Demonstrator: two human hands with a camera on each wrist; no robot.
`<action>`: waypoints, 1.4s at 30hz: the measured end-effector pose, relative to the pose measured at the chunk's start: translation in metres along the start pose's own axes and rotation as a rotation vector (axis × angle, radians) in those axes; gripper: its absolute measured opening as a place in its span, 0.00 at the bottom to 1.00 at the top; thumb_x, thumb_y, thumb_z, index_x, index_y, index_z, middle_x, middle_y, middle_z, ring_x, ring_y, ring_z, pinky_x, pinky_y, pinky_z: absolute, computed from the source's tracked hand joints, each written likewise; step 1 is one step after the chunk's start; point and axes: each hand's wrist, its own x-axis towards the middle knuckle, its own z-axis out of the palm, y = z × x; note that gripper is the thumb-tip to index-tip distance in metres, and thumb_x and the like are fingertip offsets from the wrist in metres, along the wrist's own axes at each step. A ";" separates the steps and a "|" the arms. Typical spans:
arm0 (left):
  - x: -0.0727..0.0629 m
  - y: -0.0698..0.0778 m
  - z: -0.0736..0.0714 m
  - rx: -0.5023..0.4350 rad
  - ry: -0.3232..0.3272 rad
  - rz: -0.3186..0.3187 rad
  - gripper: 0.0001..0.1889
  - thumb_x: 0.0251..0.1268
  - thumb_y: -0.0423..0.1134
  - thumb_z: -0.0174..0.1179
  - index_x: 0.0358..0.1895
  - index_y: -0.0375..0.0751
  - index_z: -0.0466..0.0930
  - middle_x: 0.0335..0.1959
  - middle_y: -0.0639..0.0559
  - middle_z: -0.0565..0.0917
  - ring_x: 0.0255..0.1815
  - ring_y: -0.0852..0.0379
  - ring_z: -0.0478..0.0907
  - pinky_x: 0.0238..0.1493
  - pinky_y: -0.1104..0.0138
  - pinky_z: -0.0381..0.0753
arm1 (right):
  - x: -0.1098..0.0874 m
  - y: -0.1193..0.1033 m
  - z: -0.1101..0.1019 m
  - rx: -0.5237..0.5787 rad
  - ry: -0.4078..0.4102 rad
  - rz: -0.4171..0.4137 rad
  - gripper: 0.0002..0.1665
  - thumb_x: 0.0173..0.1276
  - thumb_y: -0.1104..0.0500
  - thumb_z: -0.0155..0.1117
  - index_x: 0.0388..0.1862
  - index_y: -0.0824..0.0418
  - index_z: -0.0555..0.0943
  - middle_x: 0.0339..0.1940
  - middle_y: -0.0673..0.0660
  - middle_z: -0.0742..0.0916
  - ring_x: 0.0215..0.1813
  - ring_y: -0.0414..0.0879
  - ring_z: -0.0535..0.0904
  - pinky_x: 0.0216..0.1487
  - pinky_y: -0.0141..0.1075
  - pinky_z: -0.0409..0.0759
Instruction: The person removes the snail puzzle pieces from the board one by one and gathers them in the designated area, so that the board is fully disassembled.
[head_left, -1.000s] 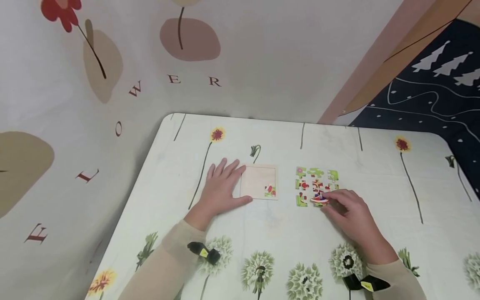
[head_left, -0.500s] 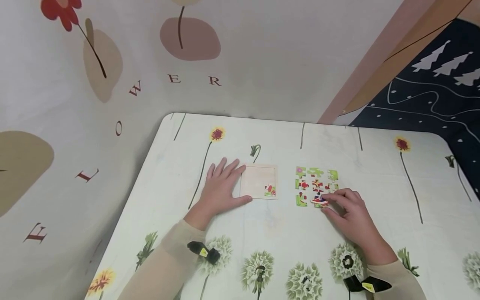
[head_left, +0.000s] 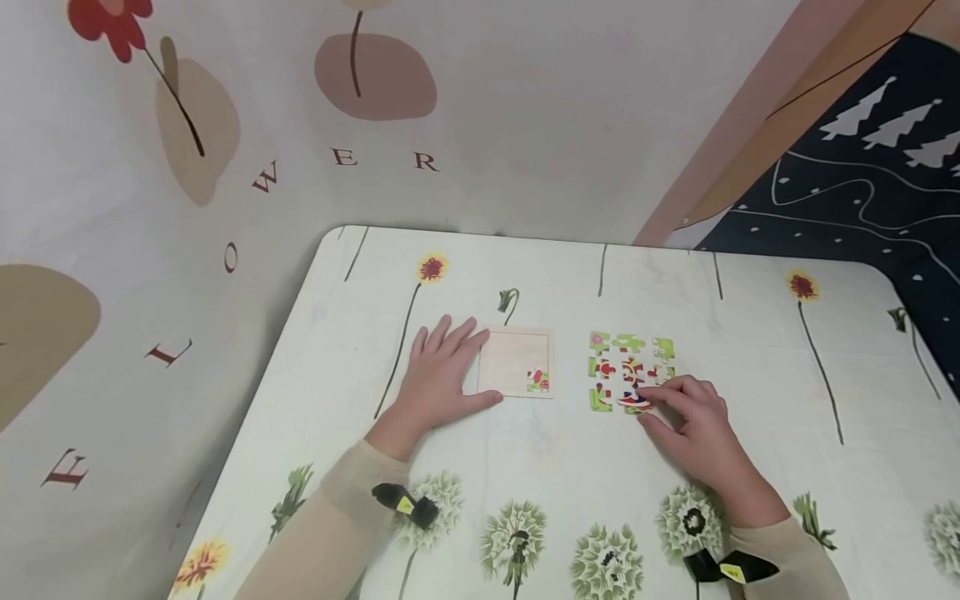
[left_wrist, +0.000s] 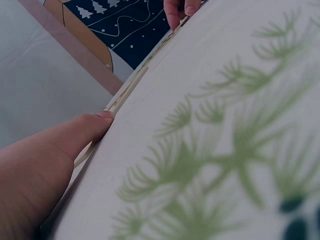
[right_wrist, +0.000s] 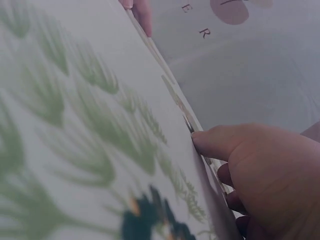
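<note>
In the head view my left hand (head_left: 441, 375) lies with spread fingers at the left side of a square wooden puzzle board (head_left: 510, 362), thumb and index finger touching its edges. One red, white and green puzzle piece (head_left: 537, 380) sits in the board's lower right corner. My right hand (head_left: 693, 429) pinches a red, white and blue puzzle piece (head_left: 634, 399) between thumb and index finger, over the bottom row of loose pieces. The left wrist view shows the left thumb (left_wrist: 102, 120) against the board's edge. In the right wrist view the pinched piece is mostly hidden behind the thumb (right_wrist: 215, 140).
Several loose puzzle pieces (head_left: 600, 367) lie in rows to the right of the board, partly covered by the right hand. A flower-printed white cloth (head_left: 555, 467) covers the table. Behind stands a printed cloth wall (head_left: 525, 125).
The head view has shifted very slightly. Both hands, the board and the loose pieces keep their places, and the pinched piece has barely moved.
</note>
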 end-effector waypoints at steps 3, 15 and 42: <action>0.000 -0.001 0.001 0.006 -0.001 -0.001 0.54 0.63 0.79 0.59 0.86 0.52 0.60 0.88 0.50 0.55 0.88 0.38 0.38 0.82 0.37 0.35 | 0.001 -0.003 0.001 -0.005 -0.002 0.019 0.24 0.58 0.70 0.81 0.55 0.61 0.90 0.46 0.55 0.83 0.50 0.53 0.70 0.51 0.56 0.59; -0.001 -0.001 0.000 0.000 0.000 -0.005 0.54 0.62 0.78 0.60 0.86 0.52 0.60 0.88 0.49 0.55 0.88 0.38 0.39 0.81 0.37 0.35 | 0.016 -0.022 0.023 0.042 0.099 -0.046 0.21 0.57 0.66 0.81 0.51 0.61 0.90 0.47 0.59 0.83 0.51 0.57 0.70 0.54 0.65 0.55; -0.003 -0.002 -0.003 -0.005 0.005 0.005 0.54 0.63 0.79 0.59 0.86 0.51 0.61 0.88 0.49 0.55 0.88 0.37 0.40 0.81 0.36 0.36 | 0.083 -0.086 0.081 -0.181 -0.228 0.040 0.24 0.69 0.49 0.79 0.62 0.52 0.89 0.49 0.55 0.81 0.66 0.67 0.69 0.66 0.70 0.56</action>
